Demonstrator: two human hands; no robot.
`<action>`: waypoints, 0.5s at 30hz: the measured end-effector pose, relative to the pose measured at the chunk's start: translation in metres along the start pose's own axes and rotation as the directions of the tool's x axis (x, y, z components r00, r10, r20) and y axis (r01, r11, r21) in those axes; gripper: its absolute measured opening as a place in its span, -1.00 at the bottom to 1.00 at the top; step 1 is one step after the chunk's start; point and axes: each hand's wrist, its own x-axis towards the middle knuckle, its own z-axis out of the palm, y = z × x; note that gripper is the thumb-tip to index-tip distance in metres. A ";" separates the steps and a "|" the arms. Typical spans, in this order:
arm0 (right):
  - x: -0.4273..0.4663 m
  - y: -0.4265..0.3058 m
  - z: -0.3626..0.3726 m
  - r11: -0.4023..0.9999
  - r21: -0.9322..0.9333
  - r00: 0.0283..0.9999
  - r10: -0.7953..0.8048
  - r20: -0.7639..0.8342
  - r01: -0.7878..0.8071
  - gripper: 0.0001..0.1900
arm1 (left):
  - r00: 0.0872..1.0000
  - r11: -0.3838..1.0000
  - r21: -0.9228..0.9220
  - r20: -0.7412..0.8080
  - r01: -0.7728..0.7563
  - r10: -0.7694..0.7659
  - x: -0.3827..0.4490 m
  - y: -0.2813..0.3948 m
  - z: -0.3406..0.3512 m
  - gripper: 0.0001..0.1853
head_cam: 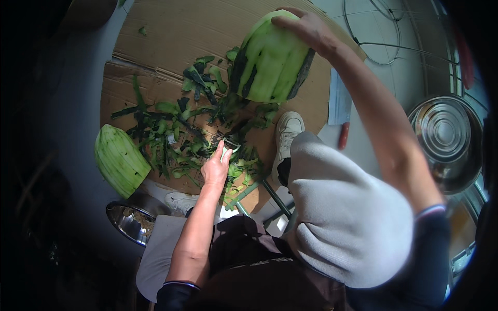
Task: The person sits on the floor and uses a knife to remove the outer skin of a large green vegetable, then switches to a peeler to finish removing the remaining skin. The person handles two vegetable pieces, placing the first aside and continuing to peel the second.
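Note:
A large winter melon (268,62) stands on the cardboard, mostly peeled to pale green, with dark strips of skin left along its sides. My right hand (309,31) grips its top end, the thumb on the near face and the fingers reaching over the far side. In my left hand (216,167) is a peeler (229,148) with a pale green frame, held low over the heap of peelings and apart from the melon. Dark and light green peelings (161,126) lie scattered beneath and around it.
A peeled melon piece (121,159) lies at the left by a steel bowl (134,223) with pale bits inside. Right of the cardboard (155,42) rests a cleaver (339,101) with a red handle. A steel basin (445,136) and a hose (397,44) are farther right.

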 end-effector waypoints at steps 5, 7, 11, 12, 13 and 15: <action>0.002 0.007 -0.009 0.994 0.091 0.997 0.058 0.048 -0.062 -0.36 | 0.917 0.788 -0.557 -0.398 -0.263 0.025 0.025 0.058 -0.028 -0.47; -0.005 0.004 -0.006 0.999 0.032 1.000 0.021 0.013 -0.021 -0.38 | 0.915 0.735 -0.599 -0.398 -0.318 0.072 0.064 0.108 -0.066 -0.46; -0.010 0.002 -0.008 0.998 0.052 0.999 0.020 0.042 -0.023 -0.40 | 0.843 0.749 -0.454 -0.474 -0.482 0.256 0.120 0.179 -0.106 -0.43; -0.011 -0.004 -0.006 0.998 0.067 0.999 0.009 0.037 -0.011 -0.45 | 0.845 0.761 -0.442 -0.471 -0.475 0.254 0.123 0.181 -0.106 -0.43; -0.015 -0.014 -0.005 0.997 0.079 1.000 0.003 0.031 -0.006 -0.49 | 0.849 0.771 -0.434 -0.464 -0.467 0.253 0.125 0.182 -0.105 -0.44; -0.015 -0.025 -0.007 0.993 0.111 0.998 0.023 0.054 -0.029 -0.53 | 0.840 0.816 -0.353 -0.472 -0.459 0.269 0.121 0.176 -0.099 -0.45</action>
